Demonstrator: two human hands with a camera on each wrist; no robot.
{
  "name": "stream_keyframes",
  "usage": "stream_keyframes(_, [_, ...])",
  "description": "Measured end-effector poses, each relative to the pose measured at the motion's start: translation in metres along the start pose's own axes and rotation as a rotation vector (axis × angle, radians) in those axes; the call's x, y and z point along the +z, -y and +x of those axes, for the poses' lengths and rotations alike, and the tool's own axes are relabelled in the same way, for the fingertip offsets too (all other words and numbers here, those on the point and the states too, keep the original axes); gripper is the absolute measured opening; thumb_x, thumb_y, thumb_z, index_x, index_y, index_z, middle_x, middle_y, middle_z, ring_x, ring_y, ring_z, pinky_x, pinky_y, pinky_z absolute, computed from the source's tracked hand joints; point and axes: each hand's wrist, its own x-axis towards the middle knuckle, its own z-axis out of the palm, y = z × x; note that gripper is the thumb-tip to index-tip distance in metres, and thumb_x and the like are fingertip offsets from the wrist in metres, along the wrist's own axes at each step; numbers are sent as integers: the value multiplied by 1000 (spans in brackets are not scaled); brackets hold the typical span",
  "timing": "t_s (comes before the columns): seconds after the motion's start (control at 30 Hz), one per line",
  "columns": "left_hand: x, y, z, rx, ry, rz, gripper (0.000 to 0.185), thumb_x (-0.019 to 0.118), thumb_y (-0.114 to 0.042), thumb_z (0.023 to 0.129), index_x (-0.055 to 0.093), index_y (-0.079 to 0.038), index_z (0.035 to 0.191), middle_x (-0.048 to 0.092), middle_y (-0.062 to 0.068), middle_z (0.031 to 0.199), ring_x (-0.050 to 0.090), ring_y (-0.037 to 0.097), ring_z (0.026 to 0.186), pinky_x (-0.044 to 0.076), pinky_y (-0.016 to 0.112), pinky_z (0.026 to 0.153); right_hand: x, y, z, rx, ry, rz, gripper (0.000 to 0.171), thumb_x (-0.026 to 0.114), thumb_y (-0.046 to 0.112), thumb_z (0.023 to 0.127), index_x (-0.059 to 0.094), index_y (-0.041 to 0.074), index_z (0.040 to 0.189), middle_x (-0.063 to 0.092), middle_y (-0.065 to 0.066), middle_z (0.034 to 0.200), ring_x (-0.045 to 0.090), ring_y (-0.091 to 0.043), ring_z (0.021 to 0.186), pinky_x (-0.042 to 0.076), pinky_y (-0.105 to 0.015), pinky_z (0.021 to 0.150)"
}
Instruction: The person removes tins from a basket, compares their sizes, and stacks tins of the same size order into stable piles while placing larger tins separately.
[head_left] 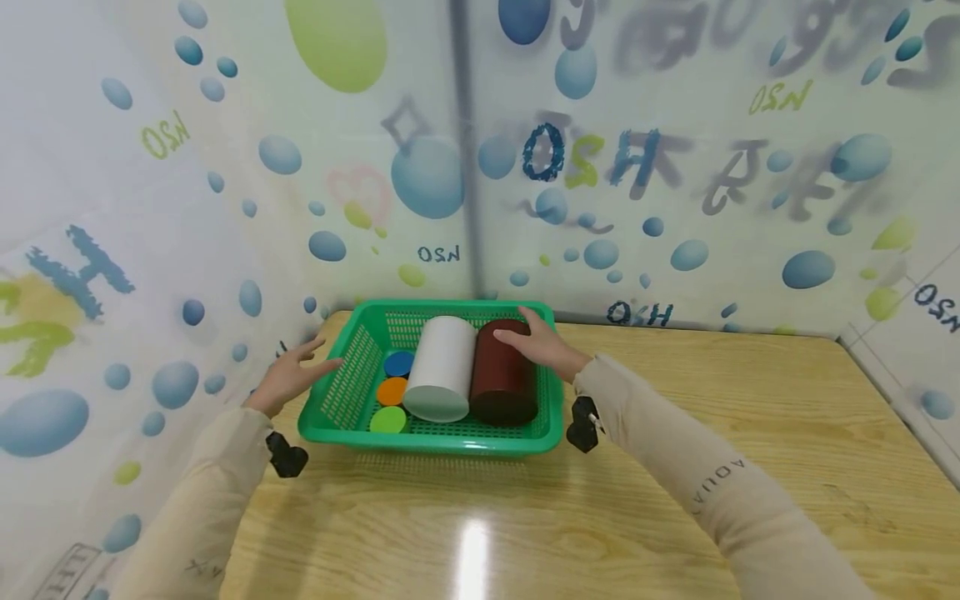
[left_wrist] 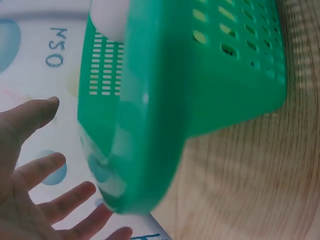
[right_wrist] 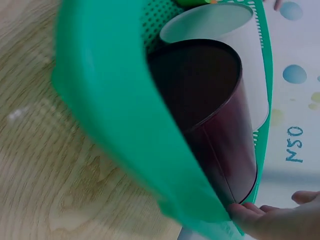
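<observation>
Currently, with the right hand (head_left: 542, 343) laid fingers-straight on the dark red cylinder (head_left: 504, 373) inside the green basket (head_left: 341, 392) and the left hand (head_left: 288, 375) open beside its wall, steady the basket before curling fingers around the cylinder.

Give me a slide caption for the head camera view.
Right hand rests on dark red cylinder in green basket; left hand open beside it.

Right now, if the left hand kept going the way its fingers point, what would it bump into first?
Most likely the green basket: the left hand is open beside its left wall, fingers aimed at it, with nothing between. How big the gap is can't be judged exactly.
</observation>
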Motion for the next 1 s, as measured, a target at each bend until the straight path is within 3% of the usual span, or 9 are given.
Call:
stream_keyframes(0.27, [-1, 12, 6, -20, 13, -38, 73, 47, -40, 90, 12, -2, 142, 27, 35, 133, 34, 47, 115, 38, 54, 87, 2, 2, 6, 78, -41, 69, 73, 50, 37, 89, 7, 13, 144, 9, -9, 147, 15, -28, 131, 20, -47, 104])
stream_keyframes(0.73, [1, 19, 14, -66, 57, -127, 62, 47, -31, 93, 19, -3, 141, 31, 34, 130, 48, 40, 105, 44, 48, 85, 7, 1, 17, 121, -101, 206, 73, 53, 33, 88, 9, 11, 143, 9, -10, 147, 15, -28, 131, 20, -47, 104])
stream_keyframes(1.0, [1, 15, 16, -85, 81, -169, 61, 47, -28, 93, 18, -4, 142, 29, 32, 132, 45, 41, 109, 43, 48, 85, 14, 0, 22, 132, -138, 211, 79, 62, 24, 84, 11, 10, 143, 15, -10, 145, 22, -30, 128, 26, -46, 101])
